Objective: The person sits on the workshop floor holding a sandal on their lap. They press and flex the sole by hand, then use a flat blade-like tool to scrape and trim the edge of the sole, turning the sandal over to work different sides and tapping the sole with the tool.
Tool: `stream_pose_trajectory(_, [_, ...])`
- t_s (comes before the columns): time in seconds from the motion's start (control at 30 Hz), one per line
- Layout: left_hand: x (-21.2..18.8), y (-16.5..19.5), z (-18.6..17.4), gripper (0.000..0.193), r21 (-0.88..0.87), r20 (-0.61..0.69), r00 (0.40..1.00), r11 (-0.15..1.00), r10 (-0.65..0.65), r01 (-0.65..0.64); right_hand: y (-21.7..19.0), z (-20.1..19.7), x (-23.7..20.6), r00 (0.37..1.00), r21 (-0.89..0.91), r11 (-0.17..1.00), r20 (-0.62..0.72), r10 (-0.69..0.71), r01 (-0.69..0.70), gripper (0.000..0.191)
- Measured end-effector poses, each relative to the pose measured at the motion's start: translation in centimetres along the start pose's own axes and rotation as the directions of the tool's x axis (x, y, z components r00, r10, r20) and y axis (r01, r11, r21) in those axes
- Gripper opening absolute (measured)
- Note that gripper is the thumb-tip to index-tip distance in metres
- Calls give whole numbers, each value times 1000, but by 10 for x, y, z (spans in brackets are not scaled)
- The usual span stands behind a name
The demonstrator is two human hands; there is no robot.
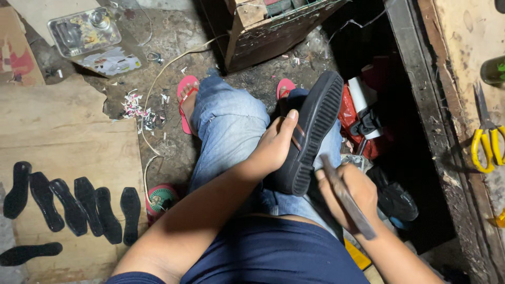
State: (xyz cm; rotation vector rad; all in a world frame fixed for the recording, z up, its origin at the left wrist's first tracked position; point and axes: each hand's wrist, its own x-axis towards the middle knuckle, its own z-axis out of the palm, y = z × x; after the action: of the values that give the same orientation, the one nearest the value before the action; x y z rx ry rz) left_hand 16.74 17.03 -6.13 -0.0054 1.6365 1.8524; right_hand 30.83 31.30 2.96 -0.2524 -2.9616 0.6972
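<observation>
Right between the two hands sits the black shoe (310,134), propped on the person's knee in blue jeans with its ribbed sole edge turned toward the right. Left hand (273,147) is wrapped around the upper side of the shoe, thumb up along it, fingers closed on it to keep it steady. Right hand (347,192) is clenched round a flat metal tool (347,202), looks like a file or blade, whose tip meets the sole edge near the heel end.

My read: this is the trimming or smoothing of the sole rim, somewhere mid-way. Next stroke would need the left hand to hold firm and turn the shoe bit by bit so a fresh stretch of rim faces the tool.

Left of the left hand, well apart, a row of black cut-out soles (73,208) lies on a board (63,137). A small round tin (160,199) sits near the left elbow. Pink flip-flops (185,102) are on both feet beyond the shoe. Right of the right hand, on a ledge, yellow-handled scissors (486,142). Just past the shoe's toe there's red clutter with a white tube (360,94). Nothing really blocks the tool, though the knee sits close under the rim.
</observation>
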Motion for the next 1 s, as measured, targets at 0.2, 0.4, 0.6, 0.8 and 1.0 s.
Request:
stream_pose_trajectory(0.2, [11,26,-17,67,-191,454,877,944,-157,267,-14,-15,-15,950,-19,991,282,131,-131,30])
stream_pose_trajectory(0.4, [45,41,-32,84,659,593,726,728,-349,-188,-64,-41,21,944,-74,941,18,-330,330,43])
stream_pose_trajectory(0.6, [23,69,-74,64,505,534,838,754,110,-420,-53,-13,78,873,85,871,19,-488,485,53])
stream_pose_trajectory(0.8, [-61,56,-114,63,438,420,812,692,406,-573,-56,-2,79,880,81,877,-14,-475,474,49])
stream_pose_trajectory(1.0, [-75,36,-111,63,487,341,781,613,522,-622,-77,16,64,880,19,884,-109,-463,467,48])
